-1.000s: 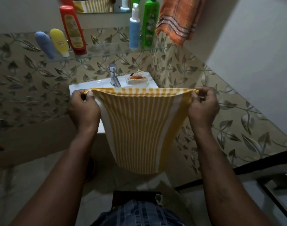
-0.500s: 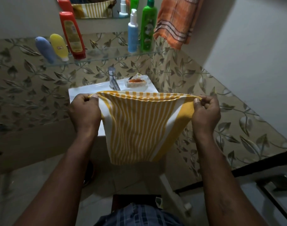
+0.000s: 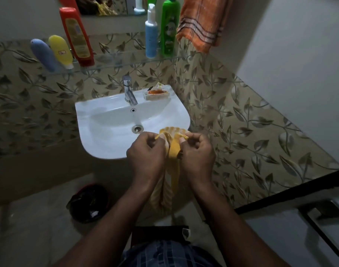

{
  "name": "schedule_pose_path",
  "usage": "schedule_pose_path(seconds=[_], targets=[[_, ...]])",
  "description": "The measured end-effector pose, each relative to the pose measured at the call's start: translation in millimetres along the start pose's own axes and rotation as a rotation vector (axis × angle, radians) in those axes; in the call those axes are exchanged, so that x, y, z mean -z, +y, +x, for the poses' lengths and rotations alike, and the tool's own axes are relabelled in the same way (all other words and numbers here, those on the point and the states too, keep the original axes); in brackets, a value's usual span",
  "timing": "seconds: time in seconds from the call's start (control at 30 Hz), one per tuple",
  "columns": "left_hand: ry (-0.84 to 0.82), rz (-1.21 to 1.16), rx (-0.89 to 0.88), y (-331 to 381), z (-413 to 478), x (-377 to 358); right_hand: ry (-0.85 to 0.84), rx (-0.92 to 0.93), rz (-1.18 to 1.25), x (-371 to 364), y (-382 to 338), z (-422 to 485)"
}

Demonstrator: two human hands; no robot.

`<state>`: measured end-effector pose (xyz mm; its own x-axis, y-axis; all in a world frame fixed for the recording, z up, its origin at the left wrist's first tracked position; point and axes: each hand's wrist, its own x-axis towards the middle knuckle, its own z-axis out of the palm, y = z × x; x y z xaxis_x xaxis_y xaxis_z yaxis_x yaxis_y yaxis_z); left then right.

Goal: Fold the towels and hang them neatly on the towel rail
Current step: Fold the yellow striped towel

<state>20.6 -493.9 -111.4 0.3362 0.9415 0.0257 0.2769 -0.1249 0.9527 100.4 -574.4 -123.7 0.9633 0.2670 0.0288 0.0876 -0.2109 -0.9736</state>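
A yellow-and-white striped towel [image 3: 173,151] hangs bunched between my two hands, in front of the sink's right front edge. My left hand [image 3: 145,157] pinches one top corner and my right hand [image 3: 196,153] pinches the other, the hands almost touching. The towel's lower part droops in a narrow fold between my forearms. An orange checked towel [image 3: 201,22] hangs high on the right wall, above the shelf's end. Whatever holds it up is out of view.
A white sink [image 3: 107,143] with a chrome tap [image 3: 129,91] and a soap dish [image 3: 157,93] is mounted on the leaf-patterned wall. A glass shelf [image 3: 114,61] above carries several bottles. A dark bin [image 3: 87,203] sits on the floor at the left. A dark door handle [image 3: 319,220] is at the right.
My hands have come together from a wide spread, folding the stretched towel in half into a narrow bunch. They have also dropped lower, and the sink is now uncovered.
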Motion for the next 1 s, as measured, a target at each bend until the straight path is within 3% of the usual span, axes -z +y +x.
schedule_pose_path(seconds=[0.23,0.4,1.0], targets=[[-0.017,0.063,-0.100,-3,-18,-4,-0.021,0.044,0.034,4,-5,-9],[0.054,0.007,-0.089,-10,-17,-1,-0.042,0.052,0.049,5,-1,-16],[-0.036,-0.039,-0.104,-14,-27,0,-0.061,0.019,0.091,6,2,-25]])
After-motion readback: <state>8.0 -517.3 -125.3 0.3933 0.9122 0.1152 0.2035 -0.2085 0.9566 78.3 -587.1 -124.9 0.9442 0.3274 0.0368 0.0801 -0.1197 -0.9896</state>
